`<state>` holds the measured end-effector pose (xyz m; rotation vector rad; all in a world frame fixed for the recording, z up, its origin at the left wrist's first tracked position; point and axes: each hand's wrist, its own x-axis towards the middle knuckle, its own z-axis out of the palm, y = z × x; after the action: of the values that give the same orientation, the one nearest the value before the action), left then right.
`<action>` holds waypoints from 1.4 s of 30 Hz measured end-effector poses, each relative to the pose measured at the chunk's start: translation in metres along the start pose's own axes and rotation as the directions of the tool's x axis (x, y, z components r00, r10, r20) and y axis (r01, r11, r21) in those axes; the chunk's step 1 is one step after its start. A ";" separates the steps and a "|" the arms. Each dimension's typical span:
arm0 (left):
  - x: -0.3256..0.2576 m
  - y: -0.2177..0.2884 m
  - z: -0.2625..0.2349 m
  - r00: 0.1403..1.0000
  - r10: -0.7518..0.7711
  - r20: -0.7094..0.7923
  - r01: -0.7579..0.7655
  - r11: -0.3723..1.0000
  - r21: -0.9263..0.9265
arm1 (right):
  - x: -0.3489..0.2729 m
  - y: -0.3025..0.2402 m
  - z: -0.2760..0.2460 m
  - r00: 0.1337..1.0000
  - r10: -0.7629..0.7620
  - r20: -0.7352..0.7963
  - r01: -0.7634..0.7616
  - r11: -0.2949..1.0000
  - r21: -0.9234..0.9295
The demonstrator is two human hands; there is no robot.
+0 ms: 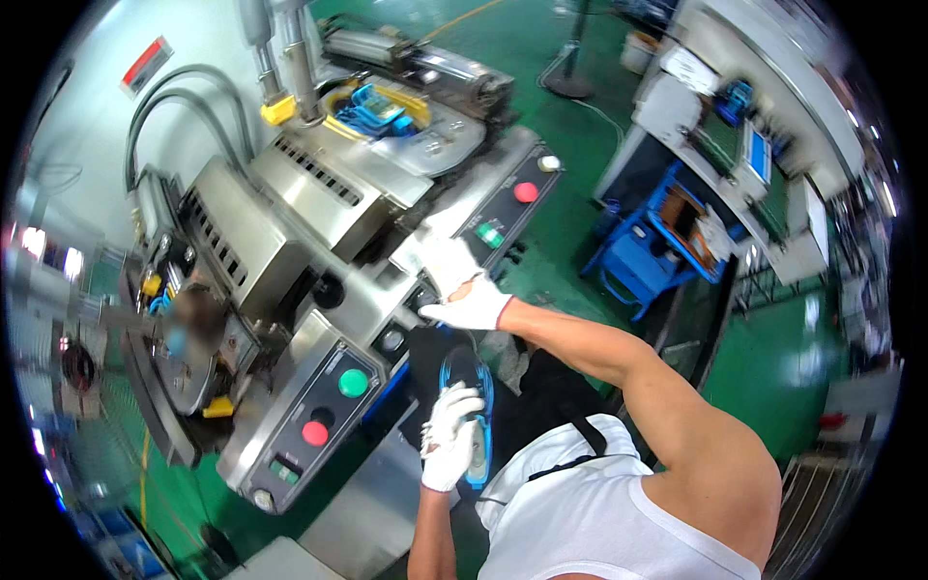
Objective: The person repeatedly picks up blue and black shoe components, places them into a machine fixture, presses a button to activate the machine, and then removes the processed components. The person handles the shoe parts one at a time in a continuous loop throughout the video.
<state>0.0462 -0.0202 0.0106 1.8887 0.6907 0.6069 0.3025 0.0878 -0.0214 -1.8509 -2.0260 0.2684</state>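
Observation:
My left hand (450, 437), in a white glove, is closed around a blue and black shoe (478, 466) in front of my body. The shoe stands lengthwise with its dark end pointing away from me. My right hand (474, 306), gloved too, is over the front edge of a metal machine (324, 193), its fingers bent. A blurred white patch (447, 263) lies against its fingers; whether this is a cloth or part of the glove I cannot make out. Close to it is a control panel with a green button (490, 235) and a red button (525, 192).
Another panel with a green button (353, 383) and a red button (315, 432) slopes down at the left. A blue shoe-like piece (375, 109) sits in the machine's far station. A blue cart (643, 253) stands right, beside a workbench (667, 121). A fan base (568, 85) is behind.

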 end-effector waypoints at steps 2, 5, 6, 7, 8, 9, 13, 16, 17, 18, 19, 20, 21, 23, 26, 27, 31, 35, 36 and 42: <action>0.001 0.000 0.011 0.997 0.007 -0.072 -0.008 1.000 -0.012 | -0.022 0.004 -0.001 0.997 0.031 -0.071 -0.023 0.993 0.115; 0.006 0.002 0.026 0.978 -0.132 -0.160 0.108 0.982 -0.155 | -0.102 -0.006 -0.037 0.996 0.081 -0.038 -0.064 0.939 0.337; 0.016 0.010 0.033 0.983 -0.098 -0.153 0.076 0.986 -0.145 | -0.140 -0.004 -0.048 0.991 0.128 0.038 -0.133 0.899 0.418; 0.026 0.021 0.039 0.986 -0.069 -0.149 0.049 0.990 -0.135 | -0.180 -0.006 -0.059 0.980 0.163 0.117 -0.199 0.845 0.497; 0.041 0.041 0.050 0.991 -0.041 -0.131 0.025 0.993 -0.118 | -0.218 -0.012 -0.076 0.963 0.218 0.156 -0.267 0.826 0.496; 0.054 0.055 0.058 0.991 0.006 -0.135 -0.021 0.994 -0.109 | -0.245 -0.021 -0.089 0.950 0.242 0.199 -0.311 0.808 0.501; 0.116 0.128 0.123 0.964 0.248 -0.096 -0.258 0.960 -0.110 | -0.297 -0.046 -0.135 0.934 0.315 -0.168 -0.115 0.710 0.695; 0.152 0.191 0.189 0.831 0.556 0.031 -0.545 0.823 -0.158 | -0.315 -0.015 -0.122 0.566 0.573 -0.593 -0.311 0.815 0.490; 0.164 0.208 0.207 0.755 0.655 0.034 -0.638 0.746 -0.192 | -0.317 -0.003 -0.136 0.467 0.602 -0.648 -0.341 0.798 0.496; 0.176 0.227 0.225 0.683 0.725 0.091 -0.691 0.682 -0.241 | -0.323 0.009 -0.144 0.371 0.663 -0.650 -0.307 0.748 0.588; 0.186 0.246 0.243 0.612 0.763 0.209 -0.711 0.647 -0.275 | -0.340 0.026 -0.147 0.244 0.728 -0.641 -0.280 0.685 0.672; 0.186 0.266 0.241 0.551 0.813 0.188 -0.784 0.582 -0.218 | -0.348 0.052 -0.156 0.180 0.750 -0.636 -0.183 0.661 0.727; 0.183 0.268 0.254 0.486 0.857 0.170 -0.794 0.515 -0.324 | -0.371 0.088 -0.164 0.086 0.772 -0.630 -0.119 0.636 0.763; 0.179 0.246 0.263 0.406 0.879 0.250 -0.797 0.474 -0.374 | -0.383 0.167 -0.183 -0.051 0.823 -0.565 0.068 0.567 0.821; 0.163 0.186 0.262 0.502 0.784 0.365 -0.709 0.615 -0.346 | -0.383 0.249 -0.277 -0.315 0.542 -0.779 -0.354 0.695 0.626; 0.155 0.163 0.260 0.544 0.738 0.399 -0.673 0.668 -0.319 | -0.415 0.292 -0.294 -0.337 0.577 -0.744 -0.448 0.596 0.666; 0.114 0.089 0.206 0.787 0.343 0.512 -0.371 0.927 -0.052 | -0.458 0.435 -0.344 -0.242 0.575 -0.782 -0.859 0.248 0.449; 0.060 0.037 0.144 0.926 -0.096 0.366 0.017 0.977 0.213 | -0.518 0.543 -0.421 -0.126 0.948 -0.292 -0.755 0.100 0.648; 0.046 0.040 0.129 0.939 -0.186 0.290 0.109 0.959 0.262 | -0.513 0.561 -0.414 -0.034 0.941 -0.336 -0.870 0.138 0.474; -0.039 0.023 0.063 0.854 -0.421 -0.305 0.515 0.763 0.390 | -0.488 0.549 -0.343 0.154 0.765 -0.626 -0.961 0.264 0.086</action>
<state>0.0656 -0.0951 0.0042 1.9737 1.5045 0.3165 0.9703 -0.3706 0.0038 -2.7315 -0.3133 -0.3693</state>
